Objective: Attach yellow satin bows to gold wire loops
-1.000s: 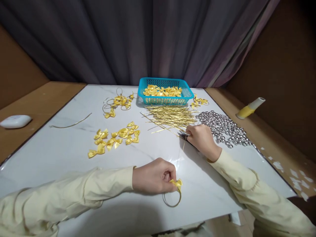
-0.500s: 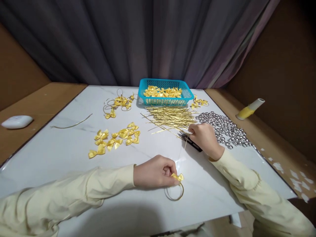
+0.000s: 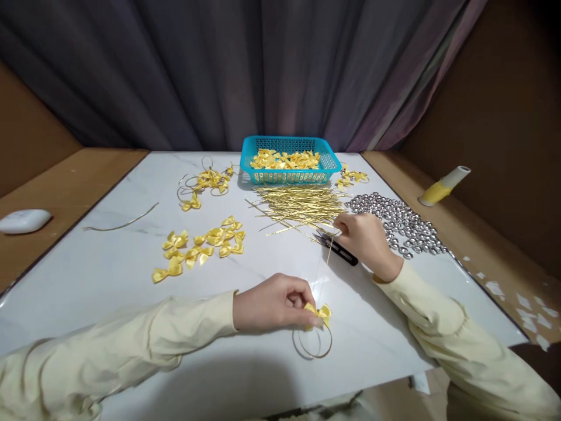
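Observation:
My left hand [image 3: 277, 303] pinches a yellow satin bow [image 3: 324, 313] between thumb and fingers near the front of the table. A loop of gold wire [image 3: 329, 346] hangs from the bow toward me. Farther up and to the right, my right hand [image 3: 364, 241] is closed on the end of a thin gold wire [image 3: 329, 250], which slants down toward the bow. Its lower stretch is too faint to follow clearly. Below the right hand lie black-handled snips [image 3: 344, 253], partly covered by that hand.
A blue basket [image 3: 291, 175] of bows stands at the back, behind a pile of gold wires [image 3: 302, 204]. Silver rings [image 3: 405, 225] spread at right. Loose bows [image 3: 214, 237], wired bows [image 3: 213, 180] and a single wire [image 3: 127, 224] lie left. A yellow-white tube [image 3: 442, 187] leans far right.
The bow and its loop have shifted slightly right, and more of the bow shows past my left thumb. My right hand still grips the wire. The whole view has moved a little.

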A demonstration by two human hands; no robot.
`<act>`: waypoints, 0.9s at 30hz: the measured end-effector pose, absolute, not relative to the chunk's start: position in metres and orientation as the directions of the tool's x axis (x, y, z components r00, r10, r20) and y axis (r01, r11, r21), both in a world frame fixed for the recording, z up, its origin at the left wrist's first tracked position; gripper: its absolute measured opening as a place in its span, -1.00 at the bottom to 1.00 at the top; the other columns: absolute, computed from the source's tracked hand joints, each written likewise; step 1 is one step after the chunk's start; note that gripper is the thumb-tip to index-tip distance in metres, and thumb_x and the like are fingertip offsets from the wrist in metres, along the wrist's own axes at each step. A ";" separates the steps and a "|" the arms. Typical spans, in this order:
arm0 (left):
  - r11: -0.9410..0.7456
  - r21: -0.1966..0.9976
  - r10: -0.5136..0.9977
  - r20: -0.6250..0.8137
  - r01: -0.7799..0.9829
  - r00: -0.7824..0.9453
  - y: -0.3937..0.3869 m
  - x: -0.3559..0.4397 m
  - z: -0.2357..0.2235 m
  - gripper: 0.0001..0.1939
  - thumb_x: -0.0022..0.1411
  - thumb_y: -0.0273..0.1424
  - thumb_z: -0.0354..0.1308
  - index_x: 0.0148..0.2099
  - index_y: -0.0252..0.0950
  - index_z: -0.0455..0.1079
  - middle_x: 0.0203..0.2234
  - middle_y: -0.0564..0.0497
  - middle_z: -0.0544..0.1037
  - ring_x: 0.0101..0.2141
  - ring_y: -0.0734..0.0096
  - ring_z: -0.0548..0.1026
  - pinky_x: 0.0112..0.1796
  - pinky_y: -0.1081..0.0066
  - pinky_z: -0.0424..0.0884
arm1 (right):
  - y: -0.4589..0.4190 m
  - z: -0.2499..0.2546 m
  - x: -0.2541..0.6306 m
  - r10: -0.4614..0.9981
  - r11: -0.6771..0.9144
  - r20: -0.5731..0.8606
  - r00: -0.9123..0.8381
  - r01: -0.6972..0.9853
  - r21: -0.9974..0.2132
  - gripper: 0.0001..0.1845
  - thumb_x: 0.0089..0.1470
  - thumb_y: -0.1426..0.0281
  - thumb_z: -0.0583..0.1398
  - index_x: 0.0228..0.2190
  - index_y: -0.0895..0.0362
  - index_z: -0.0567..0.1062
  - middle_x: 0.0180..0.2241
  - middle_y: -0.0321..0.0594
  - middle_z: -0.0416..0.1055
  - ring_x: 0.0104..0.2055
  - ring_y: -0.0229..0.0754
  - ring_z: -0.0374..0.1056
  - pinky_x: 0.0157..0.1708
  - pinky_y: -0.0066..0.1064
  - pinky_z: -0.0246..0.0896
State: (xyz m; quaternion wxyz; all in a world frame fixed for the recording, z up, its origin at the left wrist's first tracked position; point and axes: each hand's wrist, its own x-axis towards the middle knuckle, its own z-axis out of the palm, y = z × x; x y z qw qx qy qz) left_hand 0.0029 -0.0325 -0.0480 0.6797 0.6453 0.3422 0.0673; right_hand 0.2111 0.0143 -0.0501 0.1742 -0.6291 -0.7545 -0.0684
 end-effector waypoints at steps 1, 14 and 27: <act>0.167 0.924 0.530 -0.378 0.344 0.759 -0.032 0.003 -0.048 -0.75 -0.06 -0.31 0.25 -0.44 -0.39 0.30 -0.70 0.21 0.21 -0.62 0.66 0.10 -0.59 0.56 0.02 | 0.014 -0.050 0.211 0.927 0.198 0.346 -0.146 0.973 -0.121 -0.80 -0.34 0.55 -0.01 -0.63 0.15 0.39 -0.72 -0.28 0.23 -0.64 -0.30 0.01 -0.58 -0.47 -0.25; 0.267 0.905 0.492 -0.424 0.331 0.760 -0.031 0.003 -0.053 -0.71 -0.05 -0.28 0.25 -0.39 -0.39 0.29 -0.68 0.15 0.32 -0.68 0.67 0.16 -0.64 0.57 0.08 | 0.011 -0.049 0.206 0.931 0.234 0.325 -0.166 0.955 -0.183 -0.88 -0.35 0.57 -0.02 -0.66 0.14 0.25 -0.71 -0.34 0.10 -0.64 -0.33 -0.08 -0.58 -0.47 -0.26; 0.338 0.897 0.504 -0.428 0.286 0.750 -0.021 0.002 -0.049 -0.74 0.03 -0.26 0.20 -0.42 -0.42 0.39 -0.77 0.19 0.28 -0.73 0.67 0.22 -0.67 0.59 0.14 | 0.019 -0.059 0.209 0.924 0.216 0.354 -0.145 0.961 -0.172 -0.88 -0.24 0.55 0.00 -0.64 0.13 0.28 -0.69 -0.33 0.18 -0.63 -0.32 -0.07 -0.58 -0.47 -0.28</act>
